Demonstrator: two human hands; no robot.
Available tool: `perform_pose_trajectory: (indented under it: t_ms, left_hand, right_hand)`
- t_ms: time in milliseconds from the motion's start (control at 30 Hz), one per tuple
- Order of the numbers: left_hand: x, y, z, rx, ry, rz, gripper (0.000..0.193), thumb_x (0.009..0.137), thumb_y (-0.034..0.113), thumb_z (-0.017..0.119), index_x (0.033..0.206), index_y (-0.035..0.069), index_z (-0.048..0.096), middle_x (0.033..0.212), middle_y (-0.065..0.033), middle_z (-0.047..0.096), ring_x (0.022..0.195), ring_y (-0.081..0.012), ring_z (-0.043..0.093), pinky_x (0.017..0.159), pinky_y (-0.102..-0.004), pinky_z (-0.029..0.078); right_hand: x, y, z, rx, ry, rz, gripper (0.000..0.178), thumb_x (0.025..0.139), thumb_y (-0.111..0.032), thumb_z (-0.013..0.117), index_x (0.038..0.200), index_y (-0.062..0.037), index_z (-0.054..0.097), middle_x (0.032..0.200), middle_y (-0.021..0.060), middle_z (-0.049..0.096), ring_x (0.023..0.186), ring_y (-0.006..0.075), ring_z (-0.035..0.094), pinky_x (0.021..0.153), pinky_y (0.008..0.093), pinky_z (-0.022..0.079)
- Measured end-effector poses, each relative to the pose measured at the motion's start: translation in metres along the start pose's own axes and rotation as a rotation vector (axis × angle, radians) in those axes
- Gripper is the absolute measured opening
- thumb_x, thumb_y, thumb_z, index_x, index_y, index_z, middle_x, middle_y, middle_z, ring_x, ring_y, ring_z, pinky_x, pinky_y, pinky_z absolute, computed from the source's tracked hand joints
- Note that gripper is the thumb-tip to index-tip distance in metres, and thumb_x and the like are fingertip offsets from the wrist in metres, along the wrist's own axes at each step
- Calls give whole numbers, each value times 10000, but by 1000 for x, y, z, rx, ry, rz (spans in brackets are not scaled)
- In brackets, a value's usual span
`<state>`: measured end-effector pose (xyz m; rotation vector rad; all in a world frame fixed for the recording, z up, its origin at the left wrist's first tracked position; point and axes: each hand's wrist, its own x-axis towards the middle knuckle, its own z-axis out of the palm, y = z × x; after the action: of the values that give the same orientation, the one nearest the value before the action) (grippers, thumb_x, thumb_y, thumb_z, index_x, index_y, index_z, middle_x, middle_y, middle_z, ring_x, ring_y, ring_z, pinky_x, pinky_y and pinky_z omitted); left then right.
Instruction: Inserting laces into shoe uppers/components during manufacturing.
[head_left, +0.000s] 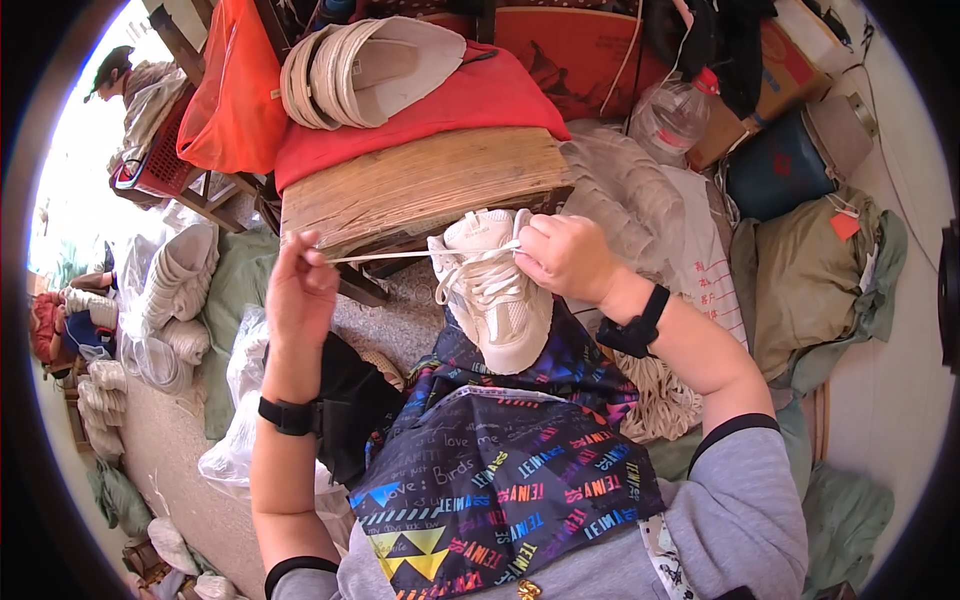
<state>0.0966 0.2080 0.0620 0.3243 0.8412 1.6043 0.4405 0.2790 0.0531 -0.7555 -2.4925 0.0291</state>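
Observation:
A cream sneaker [497,300] rests on my lap, over the dark patterned apron [520,470], its toe pointing toward me. White lace runs criss-cross over its tongue. My left hand [302,285] is pinched on one end of the shoelace [385,256], which is stretched taut out to the left of the shoe. At the shoe's upper right, my right hand [565,255] is closed on the lace close to the collar, fingers curled against the shoe.
Just beyond the shoe is a wooden bench [425,185] with a red cloth [510,95] and stacked cream shoe uppers [375,70]. A bundle of laces [665,405] hangs at my right. Bagged shoe parts [175,300] lie left. Other people [150,95] sit at far left.

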Motion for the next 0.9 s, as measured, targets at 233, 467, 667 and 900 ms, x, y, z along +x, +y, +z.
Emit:
perform_pose_trajectory:
  t_ms: [233,467,667,900]
  left_hand:
    - [-3,36,-17,-33,14,137,254,985,252,536,1031,14,612,797,-14,597,717,-85,527,666,-246,429]
    - [-1,43,-39,-195,-62,76,234,1000,154,468,1111,-22,577,747,-1,514,753,-134,511,755,-273,446]
    - [5,72,-79,-168,-25,189,241,1000,137,455,1121,-42,562,703,16,418,683,-121,428,655,-279,375]
    - [2,54,-49,141,277,261,272,992,194,477,1154,0,576,701,33,455,616,-73,430,523,-213,347]
  right_hand:
    - [-1,20,-28,1084,-227,641,199,988,-248,516,914,-85,604,701,-27,516,588,47,477,559,196,388]
    - [15,90,-119,1328,580,790,246,956,-153,492,1113,22,567,622,-56,436,488,48,381,458,200,323]
    - [-2,121,-152,1101,1017,799,259,991,-156,479,1140,32,579,613,-49,372,472,37,294,418,210,246]
    - [-21,113,-109,827,629,941,234,970,-201,521,1098,-65,663,668,-105,427,510,-9,315,423,162,225]
